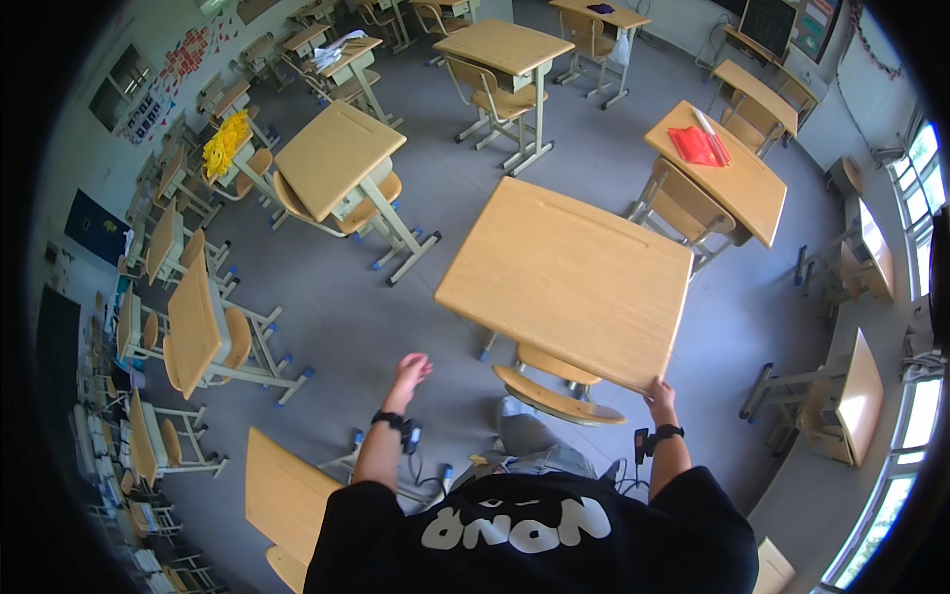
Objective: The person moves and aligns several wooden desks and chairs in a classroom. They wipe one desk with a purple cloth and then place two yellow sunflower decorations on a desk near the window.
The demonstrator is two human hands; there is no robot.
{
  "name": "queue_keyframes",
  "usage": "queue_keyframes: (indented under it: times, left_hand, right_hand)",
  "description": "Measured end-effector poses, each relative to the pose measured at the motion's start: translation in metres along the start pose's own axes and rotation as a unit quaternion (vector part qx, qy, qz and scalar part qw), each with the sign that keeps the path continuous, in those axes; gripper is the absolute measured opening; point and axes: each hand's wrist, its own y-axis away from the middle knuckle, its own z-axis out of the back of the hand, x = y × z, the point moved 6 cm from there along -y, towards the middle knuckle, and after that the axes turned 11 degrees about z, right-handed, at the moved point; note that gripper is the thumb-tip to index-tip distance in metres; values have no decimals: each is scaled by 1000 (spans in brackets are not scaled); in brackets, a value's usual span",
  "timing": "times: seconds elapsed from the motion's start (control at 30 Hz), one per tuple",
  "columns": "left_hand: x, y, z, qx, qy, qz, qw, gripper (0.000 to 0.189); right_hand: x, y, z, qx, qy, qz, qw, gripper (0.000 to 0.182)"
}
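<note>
Before me stands a school desk [571,275] with a wooden top and a pencil groove along its far side. My right hand [659,393] holds the near right corner of this desk, its fingers partly hidden by the edge. A wooden chair [557,397] is tucked at the desk's near side, its backrest close to my legs. Off to the left, my left hand [412,371] hangs over the floor with loosely curled fingers and nothing in it. It touches neither the desk nor the chair.
Another desk [289,490] stands close at my lower left. Ahead on the left is a desk with a chair [341,160]. A desk [749,193] at the right bears a red plastic packet [694,145]. Yellow material [225,145] lies on a farther desk. Windows [916,423] line the right wall.
</note>
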Motion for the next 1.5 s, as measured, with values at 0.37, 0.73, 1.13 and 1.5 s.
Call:
queue_keyframes:
  times: [0.37,0.73,1.13,1.5]
  left_hand:
    - [-25,-160,-108,151,277,169,934,43]
    - [-32,-135,-110,133,159,127,970,45]
    - [-14,-114,-94,186,93,144,967,46]
    - [8,-116,-72,237,120,221,938,44]
  right_hand:
    - [14,39,2,-30,42,-28,998,29]
    - [-48,111,21,-140,-32,-57,988,32]
    - [-115,215,25,-233,-108,-97,962,21]
    - [-133,241,25,-252,-110,-75,959,23]
